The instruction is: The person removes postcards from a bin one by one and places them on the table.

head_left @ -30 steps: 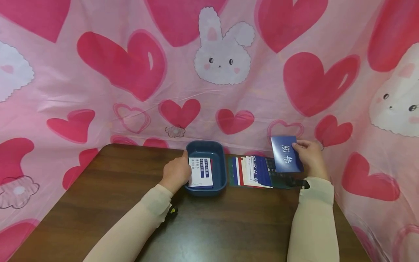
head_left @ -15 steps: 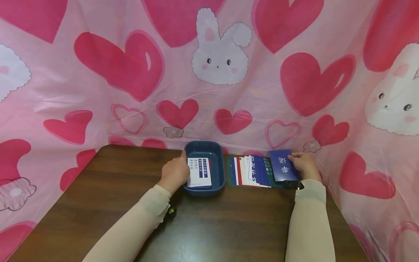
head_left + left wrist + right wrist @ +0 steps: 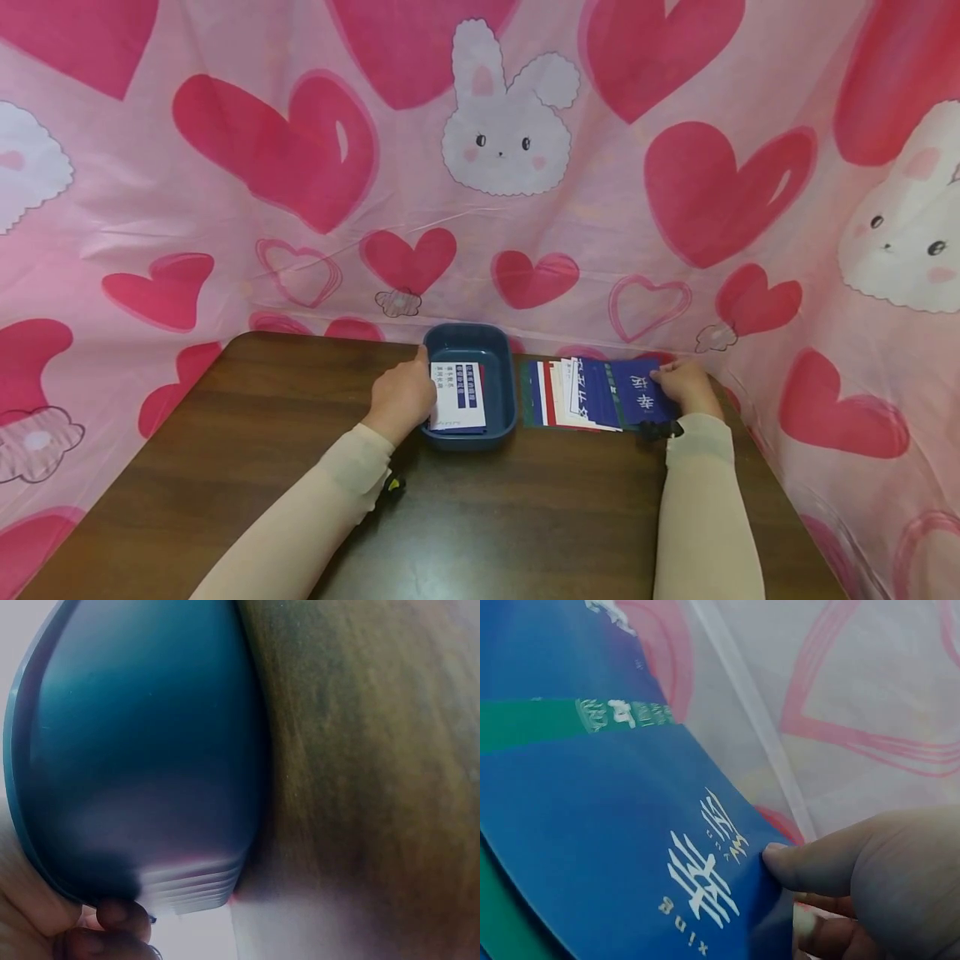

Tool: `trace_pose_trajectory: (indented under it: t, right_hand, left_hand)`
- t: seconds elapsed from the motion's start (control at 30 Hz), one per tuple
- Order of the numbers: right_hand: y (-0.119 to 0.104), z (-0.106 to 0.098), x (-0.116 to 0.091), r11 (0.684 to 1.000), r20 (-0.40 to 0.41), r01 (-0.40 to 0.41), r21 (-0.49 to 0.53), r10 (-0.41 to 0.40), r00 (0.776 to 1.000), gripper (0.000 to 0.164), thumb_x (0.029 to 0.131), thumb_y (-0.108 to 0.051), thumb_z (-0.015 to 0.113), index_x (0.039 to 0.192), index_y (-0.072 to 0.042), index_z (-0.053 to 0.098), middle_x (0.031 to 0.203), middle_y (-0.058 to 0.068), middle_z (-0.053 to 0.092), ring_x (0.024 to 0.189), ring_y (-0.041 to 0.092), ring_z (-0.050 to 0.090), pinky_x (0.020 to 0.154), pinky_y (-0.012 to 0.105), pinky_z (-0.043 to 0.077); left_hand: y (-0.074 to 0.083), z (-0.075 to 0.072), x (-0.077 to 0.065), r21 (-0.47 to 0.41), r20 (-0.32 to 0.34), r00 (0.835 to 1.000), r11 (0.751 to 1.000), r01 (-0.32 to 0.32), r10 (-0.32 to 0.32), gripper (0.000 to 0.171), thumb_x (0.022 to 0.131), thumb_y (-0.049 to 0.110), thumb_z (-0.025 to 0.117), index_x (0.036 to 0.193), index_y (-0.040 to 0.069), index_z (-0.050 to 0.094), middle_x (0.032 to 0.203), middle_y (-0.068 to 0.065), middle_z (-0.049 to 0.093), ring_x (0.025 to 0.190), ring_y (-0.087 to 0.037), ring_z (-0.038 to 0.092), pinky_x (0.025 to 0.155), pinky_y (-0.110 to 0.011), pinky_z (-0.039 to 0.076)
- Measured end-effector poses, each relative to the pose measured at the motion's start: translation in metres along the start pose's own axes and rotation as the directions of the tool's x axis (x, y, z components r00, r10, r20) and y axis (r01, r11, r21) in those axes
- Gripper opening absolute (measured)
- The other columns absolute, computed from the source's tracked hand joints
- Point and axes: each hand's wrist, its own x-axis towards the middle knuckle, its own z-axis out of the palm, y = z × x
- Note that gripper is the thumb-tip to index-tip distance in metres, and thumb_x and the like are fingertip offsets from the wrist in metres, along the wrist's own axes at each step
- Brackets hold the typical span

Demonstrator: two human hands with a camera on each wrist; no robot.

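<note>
Two bare hands are busy: the right hand (image 3: 686, 388) pinches the outer edge of a glossy blue card (image 3: 637, 393), thumb on its printed face and fingers beneath, while the left hand (image 3: 402, 395) grips the left side of a dark blue tray (image 3: 497, 398), fingertips curled near its rim. The pinched card lies at the right end of an overlapping row of cards (image 3: 551, 396) on the wooden table (image 3: 480, 517), partly covering a green card (image 3: 547, 724).

The likeliest trouble is disorder in that row: if the blue card drags as the fingers leave it, the green card could slide along too. Fingers tucked underneath might also catch and flip its edge. A hard pull by the left hand could shift the tray and slide the white card (image 3: 459, 398) inside it.

The blue card reads 幸运 in white, with the pinyin "xing" beside 幸; the smaller letters beside 运 are unclear. White characters on the green card are too blurred to read, and the white card's blue-panelled Chinese print is too small. No brand can be made out.
</note>
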Motion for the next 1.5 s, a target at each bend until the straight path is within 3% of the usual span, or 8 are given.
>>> trace_pose_trajectory:
  t: [0.1, 0.4, 0.57, 0.73, 0.9, 1.13, 1.27, 1.5]
  right_hand:
    - [-0.001, 0.004, -0.001, 0.999, -0.019, 0.007, -0.047, -0.008, 1.000, 0.045, 0.113, -0.022, 0.062, 0.138, 0.015, 0.065, 0.140, 0.043, 0.064, 0.118, 0.053, 0.067, 0.114, 0.072, 0.056]
    - [-0.005, 0.009, -0.003, 0.995, -0.023, -0.053, -0.084, 0.052, 0.998, 0.053, 0.112, -0.025, 0.064, 0.147, 0.015, 0.062, 0.151, 0.045, 0.059, 0.132, 0.060, 0.064, 0.120, 0.075, 0.051]
    - [-0.003, 0.009, -0.003, 0.993, -0.046, -0.026, -0.116, 0.021, 0.999, 0.043, 0.109, -0.025, 0.067, 0.128, 0.014, 0.072, 0.141, 0.043, 0.065, 0.120, 0.056, 0.068, 0.115, 0.074, 0.055]
    - [-0.004, 0.008, -0.003, 0.994, -0.048, 0.001, -0.108, -0.006, 0.999, 0.038, 0.107, -0.025, 0.068, 0.118, 0.011, 0.074, 0.138, 0.042, 0.067, 0.120, 0.056, 0.067, 0.116, 0.074, 0.053]
    - [-0.005, 0.006, 0.004, 0.991, -0.086, 0.063, -0.118, -0.074, 0.994, 0.037, 0.104, -0.033, 0.070, 0.102, 0.004, 0.075, 0.124, 0.035, 0.071, 0.112, 0.050, 0.066, 0.109, 0.065, 0.058]
    - [-0.040, 0.010, -0.012, 0.975, -0.051, 0.218, -0.042, -0.220, 0.974, 0.050, 0.110, -0.038, 0.069, 0.131, 0.007, 0.072, 0.124, 0.031, 0.074, 0.107, 0.042, 0.071, 0.100, 0.059, 0.061]
    - [-0.067, 0.017, -0.021, 0.953, -0.040, 0.295, -0.064, -0.297, 0.954, 0.047, 0.111, -0.037, 0.068, 0.133, 0.005, 0.073, 0.118, 0.026, 0.077, 0.100, 0.036, 0.073, 0.094, 0.053, 0.063]
    - [-0.104, 0.026, -0.043, 0.917, 0.008, 0.394, -0.058, -0.394, 0.919, 0.043, 0.111, -0.037, 0.070, 0.136, -0.002, 0.074, 0.125, 0.026, 0.075, 0.109, 0.039, 0.069, 0.103, 0.058, 0.062]
  left_hand:
    - [0.000, 0.000, 0.000, 0.006, -0.002, 1.000, 1.000, -0.005, 0.005, 0.078, 0.108, 0.025, 0.068, 0.177, 0.007, 0.037, 0.137, -0.024, 0.078, 0.089, -0.035, 0.070, 0.074, -0.048, 0.067]
    - [0.000, 0.000, 0.000, 0.006, 0.004, 1.000, 1.000, 0.005, -0.005, 0.078, 0.108, 0.024, 0.068, 0.177, 0.007, 0.037, 0.138, -0.024, 0.077, 0.088, -0.035, 0.070, 0.074, -0.048, 0.067]
    - [0.000, -0.001, 0.000, 0.002, 0.005, 1.000, 1.000, 0.005, -0.005, 0.077, 0.108, 0.024, 0.067, 0.177, 0.007, 0.037, 0.138, -0.024, 0.077, 0.089, -0.035, 0.070, 0.075, -0.049, 0.067]
    - [0.000, 0.000, 0.000, 0.004, 0.006, 1.000, 1.000, 0.010, -0.010, 0.077, 0.108, 0.024, 0.067, 0.177, 0.008, 0.037, 0.139, -0.024, 0.077, 0.090, -0.036, 0.070, 0.077, -0.050, 0.067]
    - [0.000, -0.001, -0.001, 0.009, 0.004, 1.000, 1.000, 0.011, -0.011, 0.077, 0.107, 0.024, 0.067, 0.177, 0.009, 0.038, 0.139, -0.024, 0.077, 0.092, -0.036, 0.071, 0.078, -0.051, 0.067]
    - [0.001, -0.001, -0.001, 0.008, 0.002, 1.000, 1.000, 0.008, -0.008, 0.079, 0.107, 0.026, 0.069, 0.177, 0.008, 0.038, 0.140, -0.024, 0.077, 0.093, -0.036, 0.071, 0.079, -0.052, 0.068]
    - [0.000, -0.001, -0.002, 0.009, -0.003, 1.000, 1.000, 0.002, -0.002, 0.078, 0.107, 0.025, 0.068, 0.177, 0.008, 0.038, 0.139, -0.024, 0.077, 0.092, -0.036, 0.071, 0.077, -0.050, 0.067]
    - [-0.001, 0.000, -0.001, 0.005, -0.004, 1.000, 1.000, -0.007, 0.007, 0.079, 0.107, 0.026, 0.069, 0.177, 0.007, 0.037, 0.140, -0.024, 0.077, 0.091, -0.036, 0.071, 0.075, -0.049, 0.067]
